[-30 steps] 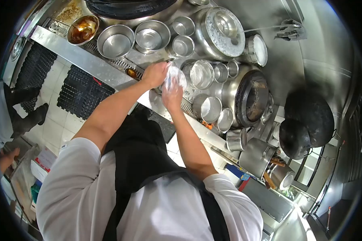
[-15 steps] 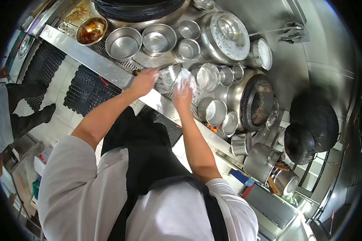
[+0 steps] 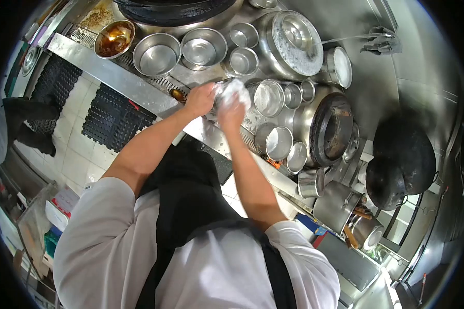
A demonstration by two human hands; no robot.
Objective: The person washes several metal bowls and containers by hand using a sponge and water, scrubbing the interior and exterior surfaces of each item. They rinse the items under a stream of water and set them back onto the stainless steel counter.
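My left hand (image 3: 200, 100) is closed on the near-left side of a metal pot (image 3: 219, 92), mostly hidden behind my hands. In my right hand (image 3: 231, 112) is a bunched white, foamy cloth or scrubber (image 3: 235, 90), pressed against the pot; motion blurs the fingers. A foam-streaked metal pot (image 3: 268, 98) stands just right of my right hand. Behind the hands are two wider metal pots (image 3: 157, 55) (image 3: 204, 49) and two smaller ones (image 3: 244, 61) (image 3: 244, 35).
A bowl of brown sauce (image 3: 114, 39) sits at the counter's left. Large lidded pots (image 3: 298, 44) and black woks (image 3: 402, 149) are to the right. Along the counter edge (image 3: 100, 64) runs a drain grate. Another person's dark-clad legs (image 3: 28, 121) show at far left, near black floor mats (image 3: 116, 117).
My left hand has shifted right along the pot. The right hand and foamy cloth have moved slightly left and up across it. The other person's legs have moved left.
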